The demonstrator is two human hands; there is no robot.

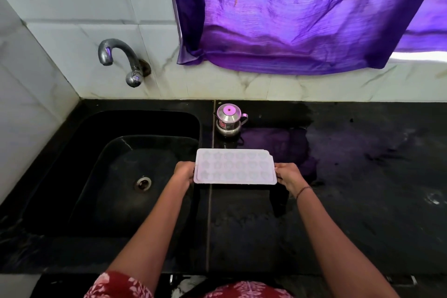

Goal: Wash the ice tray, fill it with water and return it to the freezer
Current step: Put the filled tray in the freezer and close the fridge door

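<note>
crosswise, ice tray (235, 166) level, left hand (184, 173), right hand (289, 175) gripping ends

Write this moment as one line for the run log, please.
ice tray: held above counter, right of sink | left hand: grips left end | right hand: grips right end | tap: no water visible
</note>
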